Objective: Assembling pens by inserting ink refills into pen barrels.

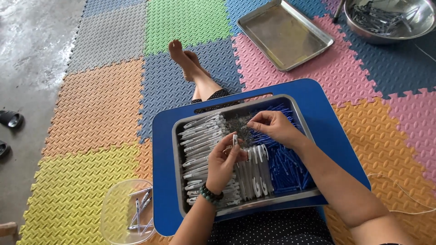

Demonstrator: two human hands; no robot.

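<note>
A metal tray [177, 177] rests on a blue lap table [161, 136] over my legs. It holds rows of white pen barrels [200, 136] on the left, several white pen parts in the middle and a pile of blue refills [286, 168] on the right. My left hand [222, 165], with a dark bead bracelet at the wrist, holds a white pen barrel [235, 139] upright above the tray. My right hand [272, 127] is over the blue refills, its fingertips pinched on something thin that I cannot make out.
A clear plastic bowl [116, 204] with a few finished pens sits on the yellow mat at the lower left. An empty metal tray [286, 31] and a steel bowl [390, 18] of pen parts lie ahead. Dark sandals [11, 119] lie on the concrete at left.
</note>
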